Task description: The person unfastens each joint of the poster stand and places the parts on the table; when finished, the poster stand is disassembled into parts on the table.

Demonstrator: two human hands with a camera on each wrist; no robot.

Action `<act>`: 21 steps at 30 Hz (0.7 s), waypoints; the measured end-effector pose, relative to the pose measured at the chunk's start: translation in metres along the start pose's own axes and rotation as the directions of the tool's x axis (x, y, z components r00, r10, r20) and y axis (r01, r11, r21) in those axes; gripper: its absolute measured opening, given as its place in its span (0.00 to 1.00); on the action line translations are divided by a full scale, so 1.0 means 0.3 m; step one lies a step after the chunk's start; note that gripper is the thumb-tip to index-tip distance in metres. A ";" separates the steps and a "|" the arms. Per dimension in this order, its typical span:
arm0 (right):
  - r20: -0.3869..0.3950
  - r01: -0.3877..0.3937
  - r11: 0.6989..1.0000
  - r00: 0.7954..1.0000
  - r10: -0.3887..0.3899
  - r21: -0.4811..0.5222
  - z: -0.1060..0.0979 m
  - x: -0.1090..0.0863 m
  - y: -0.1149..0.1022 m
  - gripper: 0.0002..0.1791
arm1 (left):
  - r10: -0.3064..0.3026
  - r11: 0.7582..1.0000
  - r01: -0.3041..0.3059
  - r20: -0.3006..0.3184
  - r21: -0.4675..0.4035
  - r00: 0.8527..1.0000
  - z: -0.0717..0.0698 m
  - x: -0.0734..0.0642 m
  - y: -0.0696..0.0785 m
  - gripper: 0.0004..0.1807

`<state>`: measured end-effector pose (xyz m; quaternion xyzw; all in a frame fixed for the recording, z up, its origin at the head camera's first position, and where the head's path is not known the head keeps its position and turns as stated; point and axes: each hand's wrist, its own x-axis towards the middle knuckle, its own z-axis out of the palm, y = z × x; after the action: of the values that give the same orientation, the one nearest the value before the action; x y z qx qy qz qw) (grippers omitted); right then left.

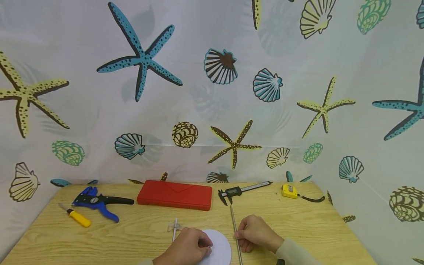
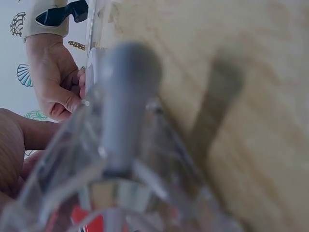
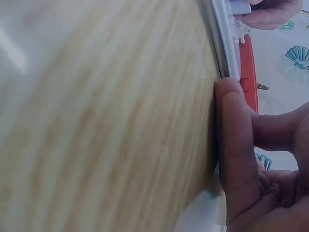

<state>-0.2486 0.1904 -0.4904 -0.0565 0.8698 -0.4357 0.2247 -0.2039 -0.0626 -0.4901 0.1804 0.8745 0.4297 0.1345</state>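
My left hand (image 1: 188, 246) is over a white disc (image 1: 221, 247), its thumb and fingers pinching a small white part at the disc's upper face. Beside that hand, a thin white rod (image 1: 174, 233) runs through a clear plastic piece (image 1: 170, 227); the left wrist view shows a blurred grey round-ended rod (image 2: 126, 101) in clear plastic up close. To the right of the disc, a long thin metal rod (image 1: 233, 221) lies on the table, and my right hand (image 1: 255, 232) pinches it near its middle. Its near end runs out of the head view.
At the back of the wooden table (image 1: 149, 228) lie a red case (image 1: 174, 195), a digital caliper (image 1: 243, 190) and a yellow tape measure (image 1: 289, 191). Blue-and-black wire strippers (image 1: 97, 202) and a yellow-handled knife (image 1: 79, 218) lie at left. A patterned curtain (image 1: 185, 106) hangs behind.
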 end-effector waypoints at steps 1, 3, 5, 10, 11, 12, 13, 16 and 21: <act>0.001 -0.001 1.000 1.000 0.001 0.000 -0.001 0.001 0.001 0.08 | -0.004 1.000 0.004 0.001 -0.004 1.000 0.000 0.001 0.000 0.02; 0.001 -0.007 1.000 1.000 0.007 0.007 -0.002 0.003 0.002 0.08 | -0.002 1.000 0.002 -0.005 -0.002 1.000 0.001 0.003 0.000 0.02; 0.000 -0.013 1.000 1.000 0.013 0.010 -0.004 0.006 0.003 0.08 | 0.000 1.000 0.000 -0.011 0.002 1.000 0.002 0.003 -0.001 0.02; -0.007 -0.013 1.000 1.000 0.013 0.025 -0.004 0.008 0.010 0.09 | 0.009 1.000 -0.009 -0.020 -0.005 1.000 0.000 0.002 -0.001 0.03; -0.010 -0.008 1.000 1.000 0.009 0.024 -0.004 0.008 0.012 0.10 | 0.014 1.000 -0.015 -0.022 -0.008 1.000 0.000 0.001 0.000 0.04; -0.012 -0.003 1.000 1.000 0.003 0.022 -0.004 0.007 0.013 0.10 | 0.015 1.000 -0.015 -0.021 -0.015 1.000 -0.001 0.001 0.000 0.04; -0.015 0.005 1.000 1.000 -0.005 0.017 -0.005 0.005 0.014 0.11 | 0.013 1.000 -0.013 -0.021 -0.023 1.000 -0.001 -0.001 0.001 0.05; -0.022 0.027 1.000 0.999 -0.027 -0.005 -0.005 -0.001 0.014 0.12 | 0.004 0.999 -0.005 -0.021 -0.040 1.000 -0.002 -0.003 0.000 0.05; -0.075 0.091 0.992 0.992 -0.098 -0.090 -0.007 -0.017 -0.004 0.10 | -0.049 0.995 0.046 -0.023 -0.084 0.999 -0.018 -0.007 0.000 0.06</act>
<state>-0.2451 0.1928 -0.4867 -0.0899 0.8924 -0.4097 0.1664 -0.2042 -0.0673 -0.4866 0.1484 0.8613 0.4649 0.1413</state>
